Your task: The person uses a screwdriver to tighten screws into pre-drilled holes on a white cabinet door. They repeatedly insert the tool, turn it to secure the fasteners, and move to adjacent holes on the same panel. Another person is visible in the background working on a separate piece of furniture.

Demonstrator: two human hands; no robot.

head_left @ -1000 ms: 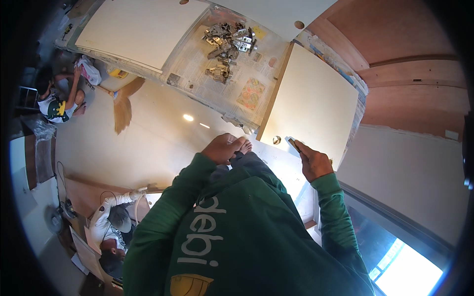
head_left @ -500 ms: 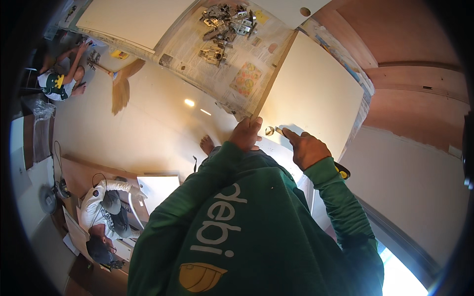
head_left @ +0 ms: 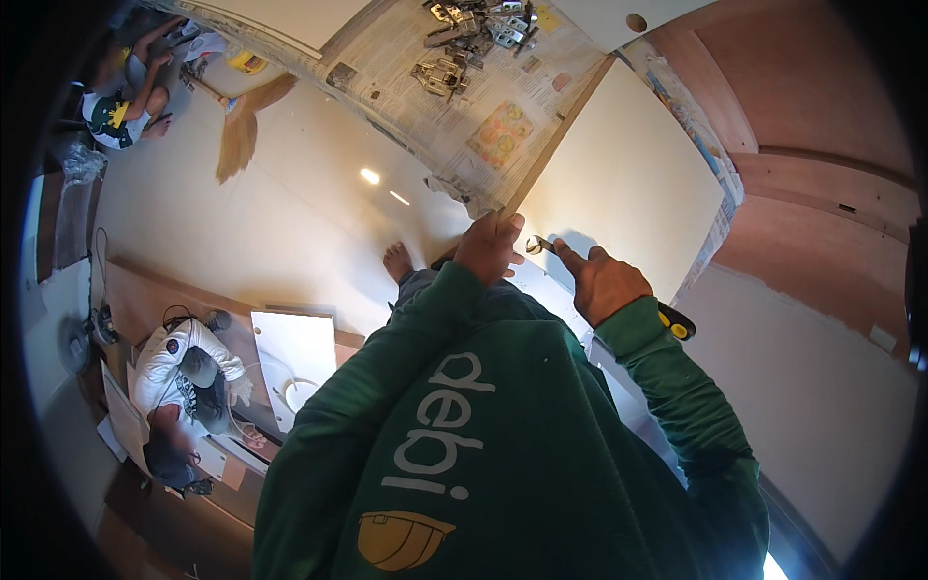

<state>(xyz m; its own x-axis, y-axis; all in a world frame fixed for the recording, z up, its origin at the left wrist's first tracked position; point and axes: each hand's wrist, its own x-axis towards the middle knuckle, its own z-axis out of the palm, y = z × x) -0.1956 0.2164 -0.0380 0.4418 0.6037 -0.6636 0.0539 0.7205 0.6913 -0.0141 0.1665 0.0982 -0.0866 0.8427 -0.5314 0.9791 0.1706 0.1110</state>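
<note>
A white panel (head_left: 623,164) lies across newspaper in front of me, with a round cup hole (head_left: 535,246) near its closest edge. My left hand (head_left: 487,247) is closed around the panel's near left corner, thumb on top, just left of the hole. In my right hand (head_left: 609,283) is a chisel (head_left: 677,320) with a black and yellow handle. Its flat metal blade runs under my index finger, and the tip meets the rim of the hole. Most of the handle is hidden by my palm and sleeve.
Metal cabinet hinges (head_left: 474,39) are heaped on the newspaper (head_left: 406,106). Another white panel (head_left: 280,19) lies at the upper left. A broom (head_left: 253,116) rests on the floor. One person (head_left: 126,101) squats far left; another (head_left: 188,377) works at lower left beside a white board (head_left: 290,353).
My view has shifted slightly. Both hands keep nearly the same places, the chisel tip still at the hole. The person at lower left has drawn an arm back from the white board.
</note>
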